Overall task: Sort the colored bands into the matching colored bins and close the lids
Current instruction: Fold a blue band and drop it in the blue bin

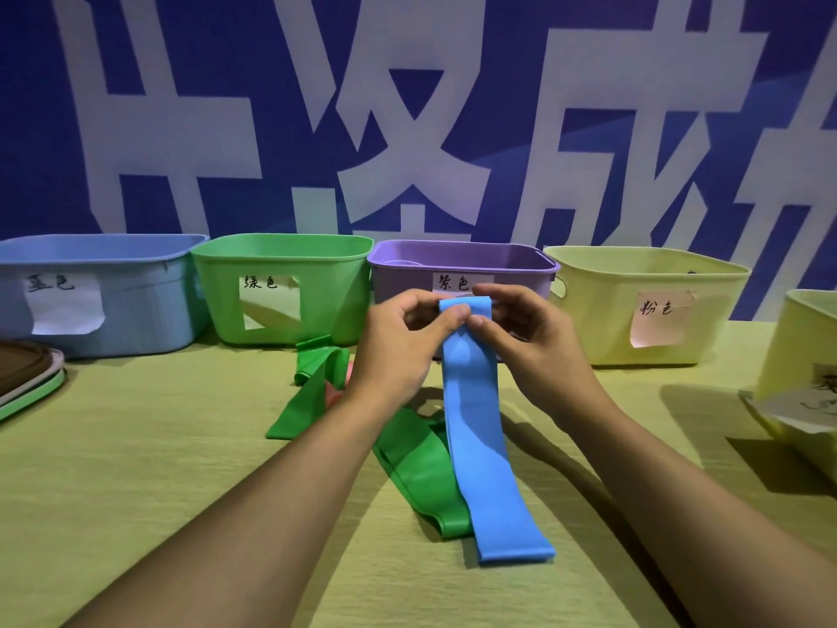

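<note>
1. Two bare forearms come in from the bottom edge and meet above the middle of the table [136, 469], which has a yellow-green cover.
2. Left hand [403, 342] and right hand [521, 333] both pinch the upper end of a blue band [475, 428]; thumbs and forefingers press on it, and the other fingers are curled.
3. From the fingers the blue band hangs down, and its lower end lies on the table, partly over a green band [416, 473].
4. A second green band [308, 392] lies left of the left wrist; something pink [333, 392] shows beside it, mostly hidden.
5. Along the far edge of the table stand a blue bin [136, 310], a green bin [317, 301], a purple bin [407, 283] and a pale yellow bin [602, 319]. Each one has a paper label with handwriting on it, and all are without a lid.
6. Another pale yellow bin [797, 355] is at the right edge, cut off by the frame.
7. Stacked lids [27, 378] lie at the left edge, in front of the blue bin.
8. Behind the bins hangs a blue banner [253, 47] with big white characters.
</note>
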A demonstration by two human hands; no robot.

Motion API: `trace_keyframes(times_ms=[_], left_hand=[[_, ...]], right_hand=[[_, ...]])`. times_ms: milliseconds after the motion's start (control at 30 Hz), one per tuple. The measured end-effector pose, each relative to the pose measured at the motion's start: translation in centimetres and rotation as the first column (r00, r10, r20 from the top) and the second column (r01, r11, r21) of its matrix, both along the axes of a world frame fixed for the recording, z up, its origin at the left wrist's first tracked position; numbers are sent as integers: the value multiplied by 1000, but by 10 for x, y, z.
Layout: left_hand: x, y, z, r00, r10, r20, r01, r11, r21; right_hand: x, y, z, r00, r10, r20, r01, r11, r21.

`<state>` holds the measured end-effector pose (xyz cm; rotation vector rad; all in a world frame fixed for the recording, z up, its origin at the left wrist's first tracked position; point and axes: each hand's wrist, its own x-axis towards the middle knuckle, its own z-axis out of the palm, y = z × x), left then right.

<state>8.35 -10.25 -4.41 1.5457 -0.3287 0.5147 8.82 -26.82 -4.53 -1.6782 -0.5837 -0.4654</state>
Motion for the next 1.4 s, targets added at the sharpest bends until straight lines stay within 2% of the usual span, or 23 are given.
trace_keyframes(times_ms=[333,767,900,1033,1400], left_hand=[[3,3,-1,999,40,6,-40,993,109],[-3,2,1,999,42,-25,-37,985,168],[-2,3,1,1000,-14,-10,15,994,109],[-3,3,0,996,-85,38,79,988,132],[1,3,-2,999,-24,24,21,996,86]], right_hand=[[1,-2,2,992,-83,90,92,991,-94],[1,0,1,999,-52,-9,52,997,-55],[0,0,1,998,-52,-19,51,997,-50],[0,0,2,998,-43,-47,43,999,-1],[1,0,-2,999,33,-43,-33,999,-10]])
